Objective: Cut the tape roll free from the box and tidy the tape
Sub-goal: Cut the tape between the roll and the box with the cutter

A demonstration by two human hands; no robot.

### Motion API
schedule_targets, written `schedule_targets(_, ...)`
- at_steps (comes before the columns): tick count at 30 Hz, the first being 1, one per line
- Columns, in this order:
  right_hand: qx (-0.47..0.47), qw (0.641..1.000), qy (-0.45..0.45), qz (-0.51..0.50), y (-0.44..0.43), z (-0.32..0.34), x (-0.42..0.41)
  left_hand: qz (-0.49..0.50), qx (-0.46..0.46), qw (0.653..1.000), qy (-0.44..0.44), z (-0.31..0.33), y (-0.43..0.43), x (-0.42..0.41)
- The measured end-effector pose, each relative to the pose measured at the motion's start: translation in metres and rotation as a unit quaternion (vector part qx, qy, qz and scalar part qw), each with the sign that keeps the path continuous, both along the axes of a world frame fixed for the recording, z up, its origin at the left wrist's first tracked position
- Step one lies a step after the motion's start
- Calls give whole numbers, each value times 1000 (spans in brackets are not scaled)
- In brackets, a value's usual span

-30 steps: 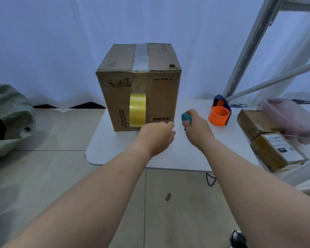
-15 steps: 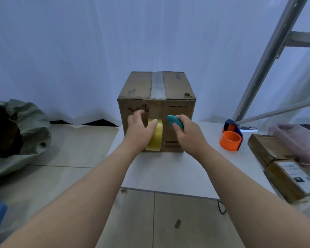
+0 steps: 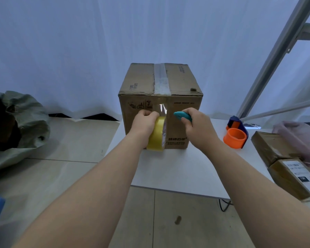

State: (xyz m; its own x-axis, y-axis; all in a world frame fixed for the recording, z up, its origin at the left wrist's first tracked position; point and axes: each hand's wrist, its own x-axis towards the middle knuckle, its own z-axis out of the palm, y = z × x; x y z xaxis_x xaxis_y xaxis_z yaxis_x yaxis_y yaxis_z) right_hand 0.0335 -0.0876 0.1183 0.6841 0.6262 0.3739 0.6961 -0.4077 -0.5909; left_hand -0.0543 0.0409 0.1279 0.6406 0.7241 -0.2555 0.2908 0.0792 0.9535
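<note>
Your left hand [image 3: 145, 120] grips the tape roll [image 3: 157, 134] against the box [image 3: 179, 126] front; your right hand [image 3: 198, 127] clasps the teal cutter [image 3: 182, 116] beside it. The clear strip [image 3: 162, 109] looks uncut, tidying remains.

Yellow tape roll [image 3: 157, 134] against cardboard box [image 3: 160, 97]

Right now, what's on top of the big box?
A strip of clear tape runs along the box's top seam and down its front. Nothing else sits there. What's inside is hidden.

White curtain [image 3: 61, 51], tiled floor [image 3: 61, 176], white table [image 3: 177, 172], metal frame [image 3: 276, 56]
</note>
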Motion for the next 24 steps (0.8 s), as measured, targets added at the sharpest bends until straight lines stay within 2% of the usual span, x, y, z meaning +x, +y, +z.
schedule_targets(6, 13, 998, -18, 64, 11, 11, -19, -6, 55, 998, -5, -6, -7, -15)
schedule_targets(14, 31, 997, -31, 56, 15, 17, -20, 30, 120, 991, -48, 1, 3, -21)
schedule_targets(24, 26, 998, -15, 63, 20, 15, -23, 9, 81, 997, 1, -5, 5, -24)
